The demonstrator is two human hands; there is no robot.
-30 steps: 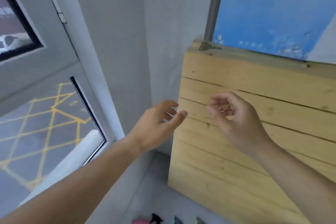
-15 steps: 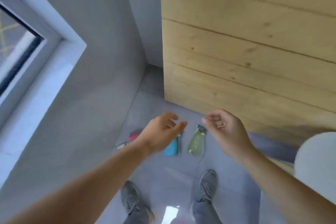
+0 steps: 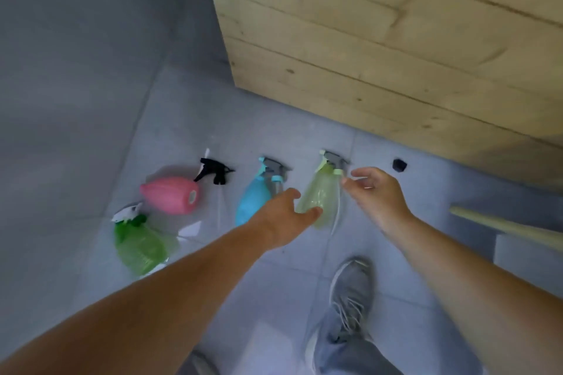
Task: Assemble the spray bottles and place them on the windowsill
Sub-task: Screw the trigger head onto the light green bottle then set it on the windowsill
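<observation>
Several spray bottles lie on the grey floor. A pale green bottle [image 3: 320, 192] with a grey trigger head lies in the middle, and a blue bottle [image 3: 254, 198] with its own head lies left of it. Further left is a pink bottle [image 3: 170, 195] with a loose black trigger head [image 3: 214, 170] beside its top. A bright green bottle [image 3: 138, 242] with a white head lies nearest the wall. My left hand [image 3: 283, 219] hovers, fingers apart, over the blue and pale green bottles. My right hand [image 3: 376, 195] is loosely curled and empty just right of the pale green bottle's head.
A pale wooden plank panel [image 3: 380, 39] rises behind the bottles. A small black cap [image 3: 399, 165] lies on the floor near its base. A grey wall [image 3: 67, 70] stands at the left. A wooden stick [image 3: 502, 225] juts in from the right. My grey shoe [image 3: 350, 289] is below the hands.
The view has swung down from the window and wooden panel to the floor. The bottles have come fully into view, and both hands have lowered toward the pale green bottle.
</observation>
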